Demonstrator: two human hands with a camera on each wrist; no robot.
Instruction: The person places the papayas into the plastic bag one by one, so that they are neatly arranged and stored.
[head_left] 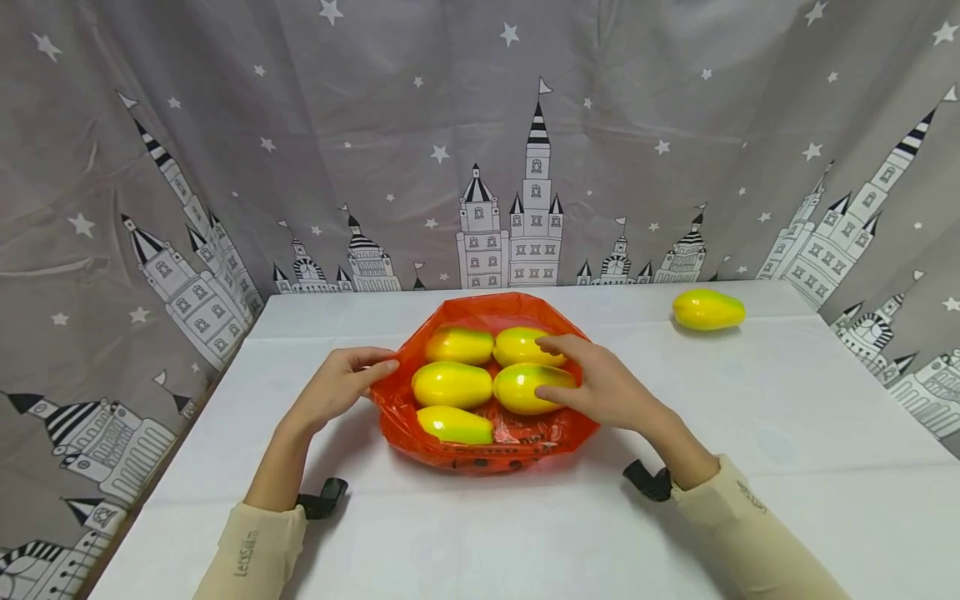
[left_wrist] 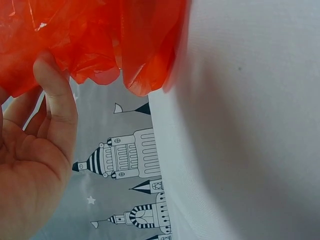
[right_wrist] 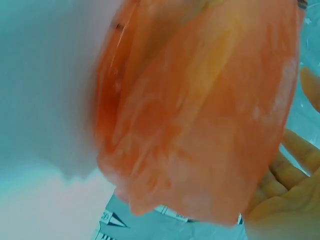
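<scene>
A red plastic bag (head_left: 480, 462) lies with its mouth wide, and several glossy yellow-green papayas (head_left: 452, 385) sit inside it. My left hand (head_left: 339, 385) pinches the bag's left rim between thumb and fingers; the left wrist view shows the thumb (left_wrist: 50, 80) against the crinkled red plastic. Over the bag's right rim reaches my right hand (head_left: 611, 385), thumb and fingers spread apart. Its fingertips overlap the two right-hand papayas, the front one (head_left: 521, 388) and the rear one (head_left: 517, 343). In the right wrist view, the right hand (right_wrist: 290, 195) appears beside the blurred bag (right_wrist: 200, 140).
Another papaya (head_left: 708, 310) lies by itself at the back right of the white table (head_left: 750, 517). Behind the table hangs a grey curtain (head_left: 630, 125) printed with castles and stars. Each wrist wears a black device, one at the left cuff (head_left: 324, 498).
</scene>
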